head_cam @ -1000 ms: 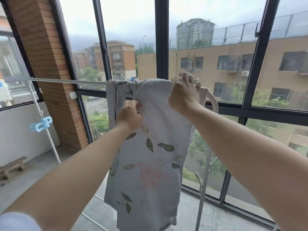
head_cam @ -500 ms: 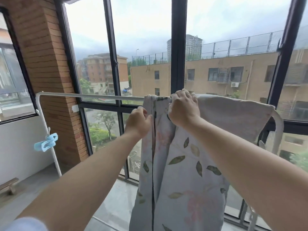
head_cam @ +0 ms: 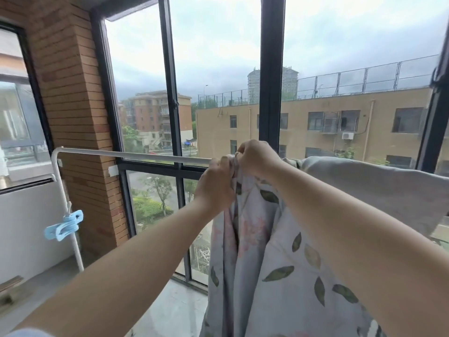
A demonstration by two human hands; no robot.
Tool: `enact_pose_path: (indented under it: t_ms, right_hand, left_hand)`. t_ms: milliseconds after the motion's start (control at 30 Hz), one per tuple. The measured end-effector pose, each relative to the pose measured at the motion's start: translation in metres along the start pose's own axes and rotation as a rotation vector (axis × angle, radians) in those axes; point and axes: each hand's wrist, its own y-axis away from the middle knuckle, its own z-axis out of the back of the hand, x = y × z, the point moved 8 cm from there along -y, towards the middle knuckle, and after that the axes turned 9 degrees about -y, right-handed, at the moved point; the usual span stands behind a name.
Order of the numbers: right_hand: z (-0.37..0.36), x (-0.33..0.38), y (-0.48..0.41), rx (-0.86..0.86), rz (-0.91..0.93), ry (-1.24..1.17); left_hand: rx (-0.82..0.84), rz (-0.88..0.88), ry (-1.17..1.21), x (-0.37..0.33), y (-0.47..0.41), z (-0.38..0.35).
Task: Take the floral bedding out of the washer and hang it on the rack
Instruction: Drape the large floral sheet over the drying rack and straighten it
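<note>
The floral bedding (head_cam: 279,259), pale grey with green leaves and pink blooms, hangs over the white rack bar (head_cam: 136,154) and spreads to the right along it. My left hand (head_cam: 215,188) grips the bedding's bunched left edge just below the bar. My right hand (head_cam: 255,158) pinches the same edge at the bar, right beside the left hand. The washer is out of view.
The rack's white upright (head_cam: 69,215) stands at the left with a blue clothes peg (head_cam: 63,228) clipped to it. A brick pillar (head_cam: 73,117) and dark-framed windows (head_cam: 271,76) lie directly behind the rack. Tiled floor (head_cam: 170,310) lies below.
Both hands have slid the bedding's left edge leftward along the bar and come close together. More fabric now lies spread along the bar to the right.
</note>
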Motion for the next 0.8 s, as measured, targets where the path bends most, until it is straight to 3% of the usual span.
enact_pose_path:
  t_ms: [100,200,333,533,600,700,800]
  right_hand:
    - [-0.003,0.003,-0.013,0.052,-0.002,-0.076]
    - [-0.015,0.002,-0.031,0.105,-0.035,-0.041]
    - [-0.035,0.010,-0.046,0.123,-0.012,0.068]
    - [-0.049,0.011,-0.053,0.134,0.007,0.145]
    - [-0.049,0.008,-0.055,0.136,0.018,0.159]
    - [-0.045,0.010,-0.050,0.150,0.017,0.070]
    - [-0.036,0.011,-0.045,0.156,-0.019,-0.122]
  left_hand:
    - [0.055,0.060,0.141,0.014,-0.005,0.002]
    - [0.221,0.139,0.233,0.032,-0.010,-0.007]
    - [0.487,0.310,0.758,0.051,-0.004,-0.024]
    - [0.519,0.226,0.698,0.063,-0.013,-0.018]
    - [0.493,0.308,0.710,0.068,-0.021,-0.015]
    - [0.409,0.393,0.739,0.078,-0.036,-0.008]
    - [0.375,0.317,0.673,0.079,-0.050,-0.003]
